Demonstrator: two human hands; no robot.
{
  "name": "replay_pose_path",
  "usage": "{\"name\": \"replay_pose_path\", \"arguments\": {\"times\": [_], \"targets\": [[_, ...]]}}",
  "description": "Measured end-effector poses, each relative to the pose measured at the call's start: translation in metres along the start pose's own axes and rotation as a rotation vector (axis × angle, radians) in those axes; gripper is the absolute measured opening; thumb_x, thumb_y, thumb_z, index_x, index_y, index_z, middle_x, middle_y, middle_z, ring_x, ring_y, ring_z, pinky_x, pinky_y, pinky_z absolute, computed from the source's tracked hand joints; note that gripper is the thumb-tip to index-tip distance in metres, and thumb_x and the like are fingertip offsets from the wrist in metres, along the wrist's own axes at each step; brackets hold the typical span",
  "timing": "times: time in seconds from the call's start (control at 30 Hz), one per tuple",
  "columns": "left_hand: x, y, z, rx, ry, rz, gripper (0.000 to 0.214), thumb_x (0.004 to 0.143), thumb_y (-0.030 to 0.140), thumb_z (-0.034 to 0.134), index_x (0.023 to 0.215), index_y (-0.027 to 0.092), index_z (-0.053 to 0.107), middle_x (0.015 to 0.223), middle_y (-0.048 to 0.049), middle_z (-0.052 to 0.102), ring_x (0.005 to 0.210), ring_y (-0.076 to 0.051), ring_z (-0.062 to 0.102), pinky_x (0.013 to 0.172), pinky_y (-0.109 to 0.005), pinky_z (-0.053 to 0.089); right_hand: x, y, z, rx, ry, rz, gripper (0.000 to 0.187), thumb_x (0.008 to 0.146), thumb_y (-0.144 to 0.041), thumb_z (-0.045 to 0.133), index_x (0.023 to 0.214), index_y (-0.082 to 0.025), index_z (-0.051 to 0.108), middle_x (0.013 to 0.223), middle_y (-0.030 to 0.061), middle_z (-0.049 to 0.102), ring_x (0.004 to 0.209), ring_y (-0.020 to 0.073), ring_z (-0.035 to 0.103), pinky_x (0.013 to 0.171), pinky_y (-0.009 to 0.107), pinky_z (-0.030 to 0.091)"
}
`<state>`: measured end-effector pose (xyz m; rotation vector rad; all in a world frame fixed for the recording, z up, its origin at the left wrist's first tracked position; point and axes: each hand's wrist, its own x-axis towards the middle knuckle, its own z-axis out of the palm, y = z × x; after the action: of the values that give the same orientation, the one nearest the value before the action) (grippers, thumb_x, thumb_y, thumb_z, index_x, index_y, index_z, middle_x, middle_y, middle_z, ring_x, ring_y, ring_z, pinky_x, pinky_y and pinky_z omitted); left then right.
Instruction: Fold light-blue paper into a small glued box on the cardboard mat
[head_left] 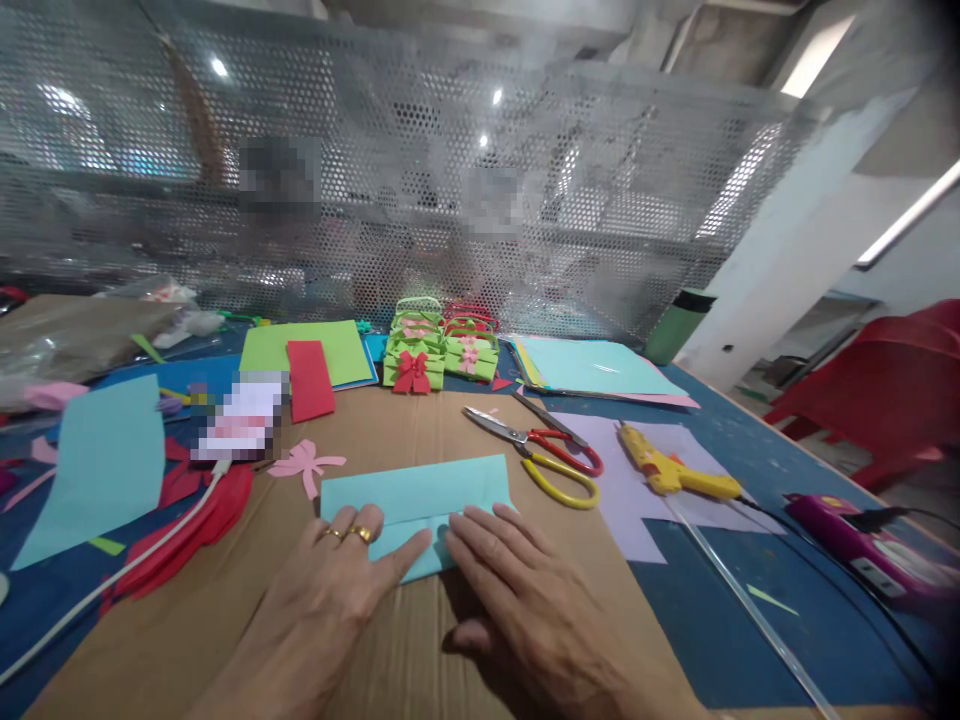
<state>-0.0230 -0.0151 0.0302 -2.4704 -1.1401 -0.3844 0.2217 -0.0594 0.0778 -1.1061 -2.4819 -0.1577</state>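
Note:
A light blue sheet of paper [416, 490] lies on the brown cardboard, with a crease or folded edge running across it. On its left side rests my left hand [337, 560], two gold rings on its fingers, the thumb stretched toward the middle of the sheet. My right hand [510, 580] lies flat on the right side with its fingers extended, pressing the paper down. The front edge of the sheet is partly hidden by both hands. Just beyond my right hand are scissors [559, 450] with red and yellow handles.
Cardboard [405, 660] covers part of the blue table. Rightward are a yellow glue gun [675, 475] on lilac paper and a purple power strip [862, 550]. Small green paper baskets [414, 365] stand behind. At left are a phone [244, 415] with cable and a pink paper bow [306, 460].

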Motion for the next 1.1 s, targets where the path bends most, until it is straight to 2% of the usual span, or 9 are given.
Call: {"name": "replay_pose_path", "arguments": {"times": [0.07, 0.17, 0.53, 0.67, 0.77, 0.9, 1.0, 1.1], "targets": [[0.000, 0.001, -0.001, -0.031, 0.017, -0.015, 0.066, 0.086, 0.003, 0.045, 0.133, 0.048, 0.054, 0.100, -0.0054, 0.058, 0.085, -0.021, 0.054, 0.072, -0.031, 0.035, -0.003, -0.005, 0.005, 0.038, -0.061, 0.063, 0.054, 0.093, -0.047, 0.057, 0.134, -0.012, 0.055, 0.132, 0.0162, 0.063, 0.123, 0.0305, 0.057, 0.106, 0.048, 0.047], [0.001, -0.001, 0.000, -0.042, 0.042, 0.005, 0.066, 0.086, 0.002, 0.045, 0.132, 0.048, 0.055, 0.097, -0.0050, 0.058, 0.082, -0.020, 0.054, 0.072, -0.031, 0.034, -0.009, -0.004, 0.009, 0.078, -0.082, 0.135, 0.051, 0.093, -0.043, 0.059, 0.134, -0.013, 0.056, 0.134, 0.0163, 0.061, 0.126, 0.0313, 0.055, 0.106, 0.049, 0.047], [0.002, -0.004, 0.000, 0.008, 0.033, 0.060, 0.076, 0.079, -0.005, 0.043, 0.135, 0.046, 0.054, 0.095, -0.0058, 0.058, 0.081, -0.021, 0.054, 0.071, -0.032, 0.037, -0.011, -0.003, 0.019, 0.042, -0.046, 0.114, 0.047, 0.096, -0.038, 0.054, 0.134, -0.010, 0.056, 0.135, 0.0156, 0.061, 0.126, 0.0316, 0.055, 0.108, 0.050, 0.046], [0.002, -0.001, -0.004, 0.030, -0.001, 0.013, 0.074, 0.081, -0.004, 0.044, 0.133, 0.047, 0.055, 0.097, -0.0051, 0.060, 0.082, -0.021, 0.055, 0.070, -0.031, 0.039, -0.011, -0.003, 0.022, 0.019, -0.028, 0.107, 0.046, 0.096, -0.037, 0.054, 0.133, -0.009, 0.057, 0.133, 0.0164, 0.062, 0.125, 0.0316, 0.057, 0.106, 0.051, 0.048], [-0.008, 0.005, -0.008, 0.007, -0.019, -0.039, 0.063, 0.085, -0.001, 0.043, 0.132, 0.036, 0.058, 0.105, -0.0068, 0.064, 0.088, -0.021, 0.057, 0.076, -0.033, 0.043, -0.011, -0.001, 0.024, -0.028, 0.007, 0.055, 0.045, 0.096, -0.035, 0.053, 0.132, -0.008, 0.057, 0.131, 0.0183, 0.064, 0.123, 0.0333, 0.058, 0.103, 0.052, 0.050], [-0.033, 0.014, -0.015, -0.048, 0.073, -0.066, 0.056, 0.085, 0.000, 0.039, 0.136, 0.017, 0.054, 0.121, -0.0124, 0.064, 0.106, -0.025, 0.057, 0.089, -0.037, 0.048, -0.012, 0.004, 0.027, -0.082, 0.069, -0.009, 0.046, 0.097, -0.039, 0.051, 0.134, -0.011, 0.056, 0.130, 0.0166, 0.065, 0.121, 0.0340, 0.060, 0.099, 0.051, 0.053], [-0.047, 0.023, -0.018, -0.059, 0.101, -0.133, 0.061, 0.084, -0.001, 0.038, 0.143, 0.013, 0.044, 0.136, -0.0122, 0.057, 0.126, -0.025, 0.049, 0.096, -0.036, 0.049, -0.011, 0.004, 0.026, -0.106, 0.083, -0.030, 0.046, 0.096, -0.039, 0.052, 0.133, -0.013, 0.057, 0.130, 0.0150, 0.065, 0.121, 0.0330, 0.060, 0.098, 0.051, 0.054], [-0.052, 0.032, -0.014, -0.071, 0.172, -0.173, 0.059, 0.086, 0.001, 0.036, 0.143, 0.010, 0.042, 0.142, -0.0142, 0.052, 0.136, -0.026, 0.041, 0.103, -0.040, 0.045, -0.009, 0.003, 0.022, -0.150, 0.070, -0.056, 0.043, 0.097, -0.039, 0.051, 0.130, -0.013, 0.060, 0.130, 0.0145, 0.065, 0.121, 0.0316, 0.059, 0.099, 0.049, 0.053]]}}
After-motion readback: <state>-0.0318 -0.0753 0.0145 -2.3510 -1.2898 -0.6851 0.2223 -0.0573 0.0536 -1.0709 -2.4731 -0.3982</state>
